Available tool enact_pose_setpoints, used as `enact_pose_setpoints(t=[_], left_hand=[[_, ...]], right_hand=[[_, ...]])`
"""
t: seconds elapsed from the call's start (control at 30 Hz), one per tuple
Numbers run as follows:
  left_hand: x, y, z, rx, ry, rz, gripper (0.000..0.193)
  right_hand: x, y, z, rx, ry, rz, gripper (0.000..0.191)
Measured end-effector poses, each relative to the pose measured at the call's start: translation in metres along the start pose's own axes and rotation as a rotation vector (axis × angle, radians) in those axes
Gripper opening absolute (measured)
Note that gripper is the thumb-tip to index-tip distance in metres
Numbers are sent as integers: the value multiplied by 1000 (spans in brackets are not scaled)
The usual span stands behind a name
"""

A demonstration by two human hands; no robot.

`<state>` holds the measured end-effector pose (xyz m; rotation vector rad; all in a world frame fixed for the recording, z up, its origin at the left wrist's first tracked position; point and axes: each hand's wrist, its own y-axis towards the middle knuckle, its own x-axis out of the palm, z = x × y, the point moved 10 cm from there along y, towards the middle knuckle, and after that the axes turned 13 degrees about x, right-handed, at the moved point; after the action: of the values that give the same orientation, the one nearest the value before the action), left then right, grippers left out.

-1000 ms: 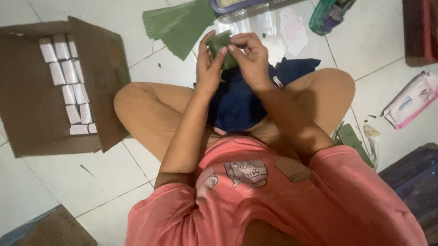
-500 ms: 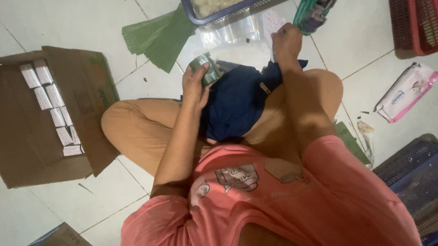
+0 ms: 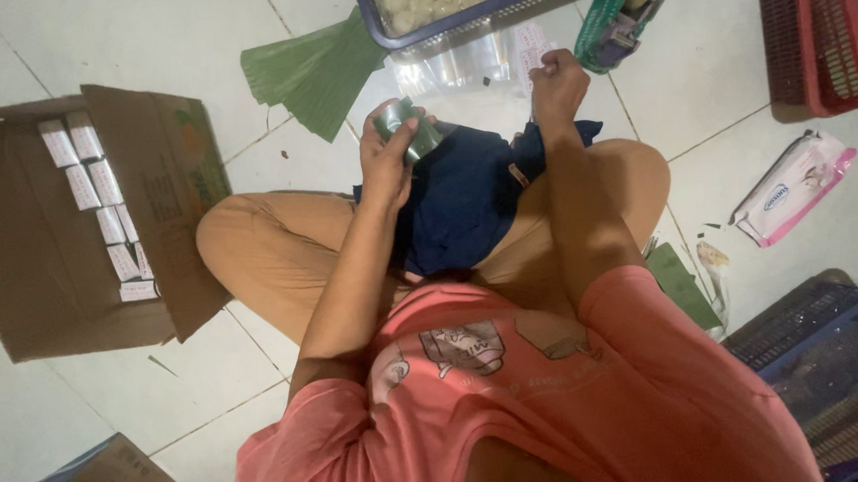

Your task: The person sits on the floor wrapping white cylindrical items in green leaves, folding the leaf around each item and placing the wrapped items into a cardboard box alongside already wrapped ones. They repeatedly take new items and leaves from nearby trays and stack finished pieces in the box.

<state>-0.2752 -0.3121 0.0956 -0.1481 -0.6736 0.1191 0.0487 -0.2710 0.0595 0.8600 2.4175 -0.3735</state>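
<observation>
a: starting at the left, what sits on the floor?

b: an open cardboard box (image 3: 57,241), flaps spread flat, with a row of small white packets (image 3: 100,209) lined up inside. it lies within arm's reach of the person's left knee, which looks like why it is there.

a: and the left hand?

b: the left hand (image 3: 391,160) is raised over the lap, its fingers (image 3: 384,126) wrapped around a small green leaf-wrapped parcel (image 3: 409,134), held up off the dark blue cloth (image 3: 461,205) that covers the lap. the cloth likely keeps the trousers clean.

a: behind it?

b: a stack of green leaves (image 3: 312,71) fanned on the floor, and a blue basket (image 3: 476,9) of pale food just beyond, both close in front.

a: the right hand?

b: the right hand (image 3: 558,83) is stretched forward, fingers clenched over clear plastic sheets (image 3: 459,65) by the basket; i cannot tell whether it pinches one.

a: further right?

b: a pink wipes pack (image 3: 793,191) lying apart, and a red crate (image 3: 819,35) at the edge.
</observation>
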Motion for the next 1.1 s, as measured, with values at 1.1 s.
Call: enact_pose_setpoints(t=[1.1], left_hand=[[-109, -44, 68, 156, 53, 59, 52]], right_hand=[[-15, -45, -109, -455, -144, 119, 10]])
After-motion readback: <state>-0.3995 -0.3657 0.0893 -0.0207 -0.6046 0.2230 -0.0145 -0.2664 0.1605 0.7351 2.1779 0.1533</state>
